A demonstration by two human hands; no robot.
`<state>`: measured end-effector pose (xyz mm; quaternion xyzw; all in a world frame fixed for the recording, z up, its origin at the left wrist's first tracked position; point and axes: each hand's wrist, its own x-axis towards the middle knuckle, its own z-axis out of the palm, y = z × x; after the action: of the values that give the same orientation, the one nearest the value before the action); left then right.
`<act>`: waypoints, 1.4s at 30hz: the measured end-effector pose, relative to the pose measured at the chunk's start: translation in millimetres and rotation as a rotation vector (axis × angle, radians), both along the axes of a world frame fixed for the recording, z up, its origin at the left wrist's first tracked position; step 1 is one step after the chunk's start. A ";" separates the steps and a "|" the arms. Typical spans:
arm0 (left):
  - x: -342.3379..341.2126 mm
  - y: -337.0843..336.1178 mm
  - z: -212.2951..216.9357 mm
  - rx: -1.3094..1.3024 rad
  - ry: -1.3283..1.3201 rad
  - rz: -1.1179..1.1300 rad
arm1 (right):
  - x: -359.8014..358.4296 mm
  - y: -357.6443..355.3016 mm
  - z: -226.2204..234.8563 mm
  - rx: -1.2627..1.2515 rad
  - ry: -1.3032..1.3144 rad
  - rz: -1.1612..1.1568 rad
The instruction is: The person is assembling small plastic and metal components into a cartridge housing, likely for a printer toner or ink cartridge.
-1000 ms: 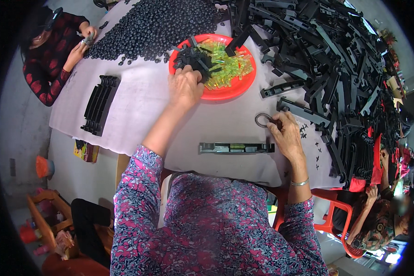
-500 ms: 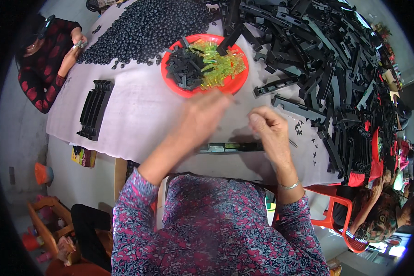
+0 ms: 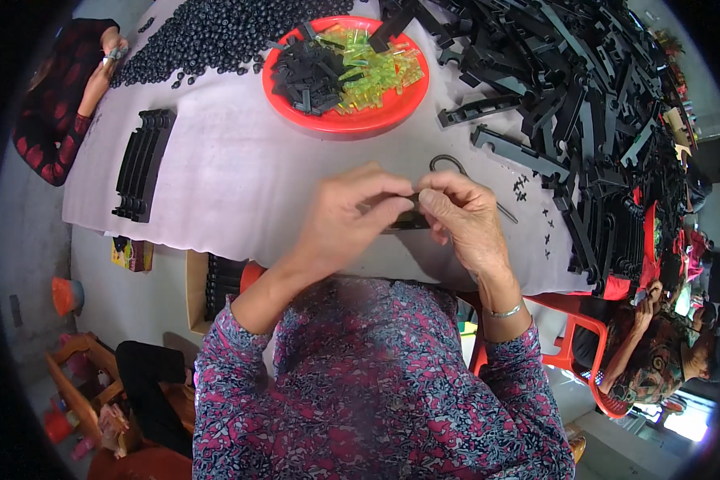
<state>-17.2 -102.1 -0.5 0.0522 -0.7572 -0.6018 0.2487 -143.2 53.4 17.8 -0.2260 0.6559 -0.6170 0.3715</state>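
Observation:
My left hand (image 3: 352,214) and my right hand (image 3: 466,218) meet in front of me over the near side of the table. Thumb and forefinger of each are pinched together at a small dark piece (image 3: 413,197), mostly covered by the fingertips. Just beneath them lies a long black plastic part (image 3: 406,224), largely hidden by the hands. A thin tool with a dark curved loop (image 3: 448,160) rests on the cloth behind my right hand, its metal shaft running toward the right. Farther off, a red bowl (image 3: 352,122) holds small black pieces (image 3: 308,80) and clear yellow-green pieces (image 3: 382,76).
Black round parts (image 3: 208,36) are heaped at the far left. Long black plastic parts (image 3: 560,96) pile up at the right, near tiny black crosses (image 3: 521,188). A row of joined black parts (image 3: 144,166) lies left. Other people sit at the left and right, beside a red chair (image 3: 580,336).
My left hand has come down from near the bowl and joined my right hand at the small piece. The view has shifted, and the looped tool is now uncovered.

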 end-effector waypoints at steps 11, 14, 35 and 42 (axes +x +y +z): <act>2.3 10.9 -8.3 0.340 -0.057 0.017 | 4.9 0.2 -4.9 0.006 0.036 -0.117; 4.5 9.6 -0.1 0.128 -0.060 0.009 | 3.4 5.3 -4.3 0.022 -0.025 -0.113; 19.3 4.8 -33.6 -0.445 -0.216 0.003 | 16.3 11.2 -26.4 0.350 0.225 -0.065; 20.1 6.2 -35.9 -0.436 -0.219 0.007 | 14.4 9.0 -34.6 0.390 0.399 -0.095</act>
<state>2.9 -95.9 -36.4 0.0648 -0.8915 -0.4138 0.1727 -128.8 62.5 -16.7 -0.2362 0.8322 -0.4393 0.2420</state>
